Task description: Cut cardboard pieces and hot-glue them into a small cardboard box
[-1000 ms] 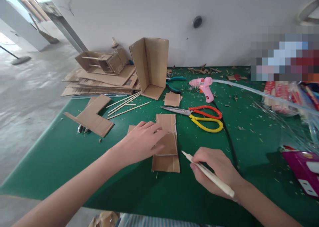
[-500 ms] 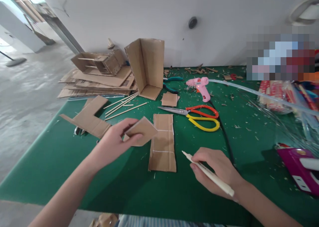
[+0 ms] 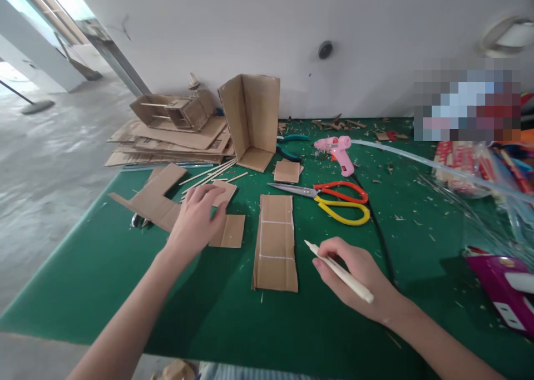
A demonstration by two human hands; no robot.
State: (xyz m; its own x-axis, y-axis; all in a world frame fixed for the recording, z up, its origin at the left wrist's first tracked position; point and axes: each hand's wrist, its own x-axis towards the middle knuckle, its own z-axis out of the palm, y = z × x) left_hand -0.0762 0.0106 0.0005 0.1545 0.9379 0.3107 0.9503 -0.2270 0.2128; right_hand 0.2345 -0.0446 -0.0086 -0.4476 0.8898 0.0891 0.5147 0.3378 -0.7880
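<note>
My left hand [image 3: 202, 212] is over the left-middle of the table, its thumb apart from its curved fingers. A small cardboard square [image 3: 225, 193] lies by its fingertips. Partly under the hand is another small cardboard piece [image 3: 232, 231] with a crease. My right hand [image 3: 354, 277] grips a white marker pen [image 3: 344, 276], tip pointing up and left. Between the hands lies a cardboard strip [image 3: 276, 241] with white lines drawn across it and along its edges. The pen tip is off the strip, to its right.
Scissors [image 3: 334, 197] with red and yellow handles lie beyond the strip, near a pink glue gun [image 3: 340, 151]. Behind are stacked small squares [image 3: 287, 171], a folded cardboard stand [image 3: 254, 121] and cardboard sheets [image 3: 167, 141]. An L-shaped cardboard piece [image 3: 152, 197] and thin sticks [image 3: 208, 174] lie left.
My left hand has moved left and back, and the cardboard square it held is now down by its fingertips. My right hand has shifted slightly, still holding the marker pen.
</note>
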